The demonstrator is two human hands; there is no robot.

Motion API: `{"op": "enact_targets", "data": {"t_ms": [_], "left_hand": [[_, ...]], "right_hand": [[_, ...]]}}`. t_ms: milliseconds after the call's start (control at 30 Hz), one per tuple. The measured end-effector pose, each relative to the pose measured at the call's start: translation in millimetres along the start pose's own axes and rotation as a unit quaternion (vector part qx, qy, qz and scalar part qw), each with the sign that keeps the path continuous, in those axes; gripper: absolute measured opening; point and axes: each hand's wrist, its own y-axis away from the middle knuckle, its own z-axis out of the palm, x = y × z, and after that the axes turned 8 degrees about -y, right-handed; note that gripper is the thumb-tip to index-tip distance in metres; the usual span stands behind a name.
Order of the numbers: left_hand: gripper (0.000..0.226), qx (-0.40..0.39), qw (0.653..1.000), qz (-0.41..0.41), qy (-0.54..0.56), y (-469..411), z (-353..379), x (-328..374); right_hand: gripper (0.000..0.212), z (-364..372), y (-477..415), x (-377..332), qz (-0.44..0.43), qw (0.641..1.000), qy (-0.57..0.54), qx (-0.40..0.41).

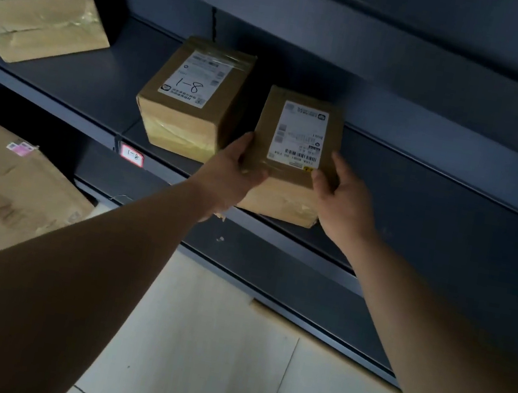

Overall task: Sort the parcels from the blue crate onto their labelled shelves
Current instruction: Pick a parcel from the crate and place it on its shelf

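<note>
I have the parcel (pixel 297 141) clasped on both sides: my left hand (pixel 230 174) curls round its left near corner and my right hand (pixel 340 196) pinches its right near corner. That way I can slide it square onto the shelf (pixel 97 90) without it twisting. It sits at the shelf's front edge, its near end seemingly just overhanging, right of the box marked 1-8 (pixel 192 96) and almost touching it. The red-bordered tag (pixel 132 155) on the front edge also reads 1-8, so I judge this the intended bay. The parcel is a small brown carton, taped glossy, with a white barcoded label on top.
</note>
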Motion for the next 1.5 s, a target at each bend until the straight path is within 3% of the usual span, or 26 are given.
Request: {"op": "enact_targets", "data": {"t_ms": [300,400,600,800,1067,1500], "left_hand": [[0.067,0.046,0.996,0.025,-0.067,-19.6,-6.3,6.1],[0.063,0.078,0.987,0.03,-0.137,-14.1,-7.3,10.7],[0.04,0.135,0.92,0.103,-0.354,23.4,-1.4,27.3],[0.042,0.102,0.838,0.205,-0.496,97.2,9.5,68.8],[0.037,0.011,0.801,0.333,-0.498,211.8,52.3,139.6],[0.028,-0.126,0.714,0.482,-0.491,479.9,210.8,243.0]], "right_hand": [[0.053,10.6,-24.8,-4.3,0.008,0.998,0.062,-0.002],[0.054,8.8,-26.0,-8.9,0.02,0.994,0.102,-0.025],[0.043,-15.7,22.8,-25.3,-0.036,0.984,0.173,0.03],[0.041,-55.7,111.8,-41.4,-0.058,0.979,0.187,0.057],[0.034,-140.9,250.4,-72.0,-0.053,0.959,0.252,0.115],[0.038,-302.0,583.0,-69.6,0.153,0.915,0.278,0.25]]}}
